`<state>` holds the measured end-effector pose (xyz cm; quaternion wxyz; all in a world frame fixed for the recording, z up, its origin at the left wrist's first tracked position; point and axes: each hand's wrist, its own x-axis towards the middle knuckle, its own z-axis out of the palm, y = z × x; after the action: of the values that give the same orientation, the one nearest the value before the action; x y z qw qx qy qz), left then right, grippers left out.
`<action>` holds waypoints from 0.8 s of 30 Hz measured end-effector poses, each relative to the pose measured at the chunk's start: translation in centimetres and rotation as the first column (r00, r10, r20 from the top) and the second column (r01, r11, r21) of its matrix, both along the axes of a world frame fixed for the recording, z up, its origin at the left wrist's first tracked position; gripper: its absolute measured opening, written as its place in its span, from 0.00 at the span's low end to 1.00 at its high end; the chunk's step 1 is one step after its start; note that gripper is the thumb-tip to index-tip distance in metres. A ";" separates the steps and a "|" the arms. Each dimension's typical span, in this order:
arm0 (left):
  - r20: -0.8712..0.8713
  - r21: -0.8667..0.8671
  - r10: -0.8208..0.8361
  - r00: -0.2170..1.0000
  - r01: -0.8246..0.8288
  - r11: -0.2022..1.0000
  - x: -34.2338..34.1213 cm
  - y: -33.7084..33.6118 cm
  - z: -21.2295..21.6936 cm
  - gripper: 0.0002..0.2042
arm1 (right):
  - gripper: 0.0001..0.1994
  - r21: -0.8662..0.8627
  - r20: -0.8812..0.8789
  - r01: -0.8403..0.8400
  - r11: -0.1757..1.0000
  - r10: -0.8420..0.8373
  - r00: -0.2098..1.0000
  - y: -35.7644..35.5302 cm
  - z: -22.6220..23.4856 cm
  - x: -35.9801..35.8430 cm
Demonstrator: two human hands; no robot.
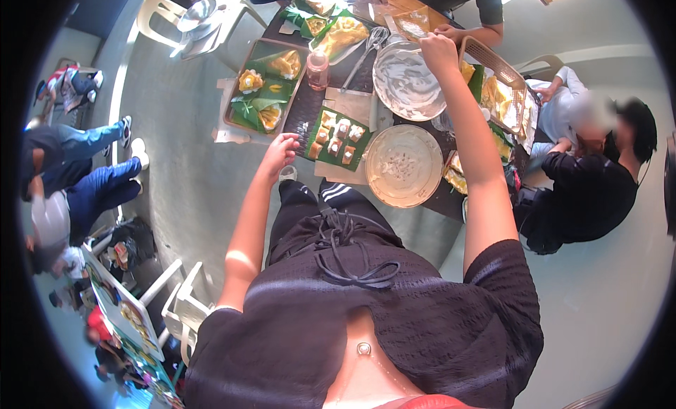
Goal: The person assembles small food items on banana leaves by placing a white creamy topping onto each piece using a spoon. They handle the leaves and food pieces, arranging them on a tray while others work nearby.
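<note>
My left hand [282, 151] is held at the table's near left edge with its fingers apart and loosely bent, nothing in them. Just right of it, small brown pastries [336, 140] topped with white cream sit on a banana leaf [326, 155] over a board. My right arm stretches far across the table. My right hand [439, 53] is closed at the rim of a large bowl smeared with white cream [415, 102]; whatever its fingers hold is hidden. Nearer me stands a round, cream-coloured bowl [404, 166] with small bits at its bottom.
Left on the table is a leaf-lined tray [271, 85] with yellow food, beside a pinkish jar [317, 69] and a whisk [377, 37]. A woven basket [503, 92] stands at right. Across from me a person's hand [451, 33] rests near mine. Two people sit at right; a plastic chair [201, 25] holds bowls.
</note>
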<state>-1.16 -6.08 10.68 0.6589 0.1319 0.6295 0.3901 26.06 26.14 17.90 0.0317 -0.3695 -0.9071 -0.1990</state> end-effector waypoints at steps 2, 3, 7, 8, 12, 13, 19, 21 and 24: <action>-0.031 -0.040 0.032 0.999 -0.033 0.999 0.5 -0.7 0.1 0.09 | 0.05 -0.064 0.044 -0.079 0.995 0.082 0.996 1.4 -0.8 -0.6; -0.032 -0.057 0.041 0.999 -0.043 0.997 0.6 -1.1 0.1 0.09 | 0.05 -0.094 0.075 -0.101 0.990 0.108 0.991 1.8 -1.3 -0.9; -0.040 -0.097 0.108 0.993 -0.112 0.989 1.3 -2.0 0.2 0.08 | 0.05 -0.219 0.126 -0.192 0.957 0.223 0.967 1.8 -2.3 -1.0; -0.037 -0.102 0.111 0.993 -0.114 0.988 1.4 -2.1 0.3 0.08 | 0.05 -0.249 0.138 -0.199 0.948 0.238 0.961 1.8 -2.3 -0.8; -0.024 -0.105 0.121 0.992 -0.123 0.987 1.6 -2.2 0.1 0.08 | 0.05 -0.311 0.109 -0.217 0.925 0.261 0.959 1.9 0.0 0.5; -0.021 -0.103 0.126 0.992 -0.127 0.986 1.6 -2.0 0.1 0.08 | 0.05 -0.313 0.083 -0.223 0.923 0.261 0.962 2.2 0.7 1.0; -0.024 -0.091 0.125 0.992 -0.127 0.988 1.8 -0.8 0.3 0.08 | 0.04 -0.191 0.039 0.002 0.982 0.005 0.999 4.2 2.2 4.2; -0.021 -0.086 0.132 0.991 -0.134 0.987 1.8 -0.4 0.4 0.09 | 0.04 -0.194 0.066 0.036 0.980 -0.024 0.998 3.9 1.8 4.2; -0.042 -0.090 0.137 0.990 -0.141 0.986 1.7 -0.2 0.6 0.09 | 0.04 -0.198 0.101 0.046 0.979 -0.026 0.995 3.8 0.2 4.2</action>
<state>0.59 -6.31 11.24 0.6241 0.0639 0.6664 0.4029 30.21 29.97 18.10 -0.0538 -0.3771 -0.9161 -0.1254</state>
